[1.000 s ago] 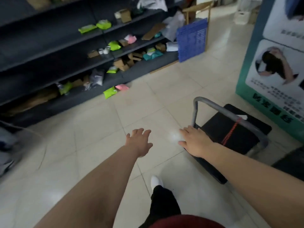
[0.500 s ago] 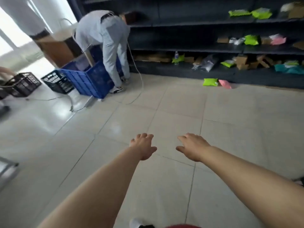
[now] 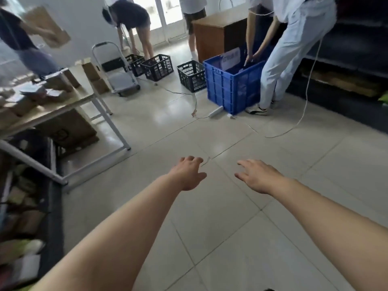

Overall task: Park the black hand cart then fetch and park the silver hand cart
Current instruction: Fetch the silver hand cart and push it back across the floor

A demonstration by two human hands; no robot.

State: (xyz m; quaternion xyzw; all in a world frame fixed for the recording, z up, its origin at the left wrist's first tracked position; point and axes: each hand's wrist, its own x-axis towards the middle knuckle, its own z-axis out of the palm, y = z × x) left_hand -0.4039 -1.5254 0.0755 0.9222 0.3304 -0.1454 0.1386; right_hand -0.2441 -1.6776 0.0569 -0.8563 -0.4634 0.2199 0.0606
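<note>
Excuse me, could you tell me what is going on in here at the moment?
The person wearing the camera holds nothing: the left hand and right hand reach out open over the pale tiled floor. The silver folding hand cart stands untouched beside the black mesh crates. Other people bend over a large blue plastic crate.

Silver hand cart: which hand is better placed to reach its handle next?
Probably left. The silver hand cart stands far ahead on the left, on the side of the empty left hand; the right hand is farther.
</note>
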